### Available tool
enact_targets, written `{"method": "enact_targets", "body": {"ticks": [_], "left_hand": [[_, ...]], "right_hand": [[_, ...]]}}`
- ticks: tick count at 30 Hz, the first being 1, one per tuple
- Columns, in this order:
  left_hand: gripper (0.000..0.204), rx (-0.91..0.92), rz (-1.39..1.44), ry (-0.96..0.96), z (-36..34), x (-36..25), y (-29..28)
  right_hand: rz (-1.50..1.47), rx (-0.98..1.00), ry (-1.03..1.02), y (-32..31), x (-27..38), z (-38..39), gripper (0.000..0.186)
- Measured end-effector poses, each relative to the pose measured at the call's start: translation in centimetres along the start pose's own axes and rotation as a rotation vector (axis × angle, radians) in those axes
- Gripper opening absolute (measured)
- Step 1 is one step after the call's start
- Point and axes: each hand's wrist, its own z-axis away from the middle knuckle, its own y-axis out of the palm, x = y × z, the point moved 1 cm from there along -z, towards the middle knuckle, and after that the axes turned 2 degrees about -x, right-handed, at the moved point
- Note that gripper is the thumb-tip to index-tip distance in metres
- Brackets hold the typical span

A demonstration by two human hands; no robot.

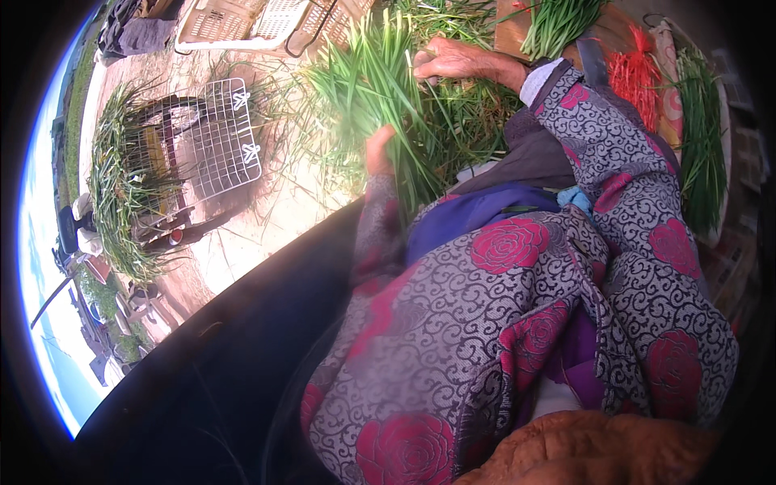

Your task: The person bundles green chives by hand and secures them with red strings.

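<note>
A thick bunch of long green chives point(368, 77) fans upward in front of my lap. My left hand point(380, 151) is closed around its lower side, with the fingers mostly hidden behind the blades. At the right edge of the bunch, my right hand point(453, 61) has its thumb and fingers pinched together on a thin chive blade. Loose chives and trimmed leaves point(477, 113) lie in a heap under my right forearm and against my lap.
A beige plastic crate point(234, 28) stands at the far left. Nearer, a white wire rack point(218, 141) stands beside a pile of cut greens point(121, 186). At right are red plastic strings point(634, 77), a tied chive bundle point(558, 24) and more chives point(702, 145).
</note>
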Motion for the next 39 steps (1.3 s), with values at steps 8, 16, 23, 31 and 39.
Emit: {"method": "enact_targets", "body": {"ticks": [8, 16, 23, 31, 39], "left_hand": [[0.022, -0.08, 0.154, -0.066, -0.4, 1.9, -1.2], [0.018, -0.035, 0.299, -0.015, -0.9, 0.5, -3.0], [0.02, -0.079, 0.139, 0.101, -1.0, 1.4, -3.9], [0.023, 0.01, 0.178, 0.011, -0.7, 2.0, -3.5], [0.021, -0.112, 0.227, 0.024, -0.9, 1.6, -3.3]], "right_hand": [[-0.395, -0.035, 0.045, -2.8, -0.5, -0.1, 0.027], [-0.157, -0.012, 0.336, -4.0, -9.6, 0.4, 0.045], [-0.667, -0.059, 0.243, 1.9, 0.9, -0.2, 0.031], [-0.441, -0.177, 0.036, 1.5, -1.0, -0.4, 0.025], [-0.222, -0.395, 0.02, -0.5, -2.0, -0.3, 0.036]]}}
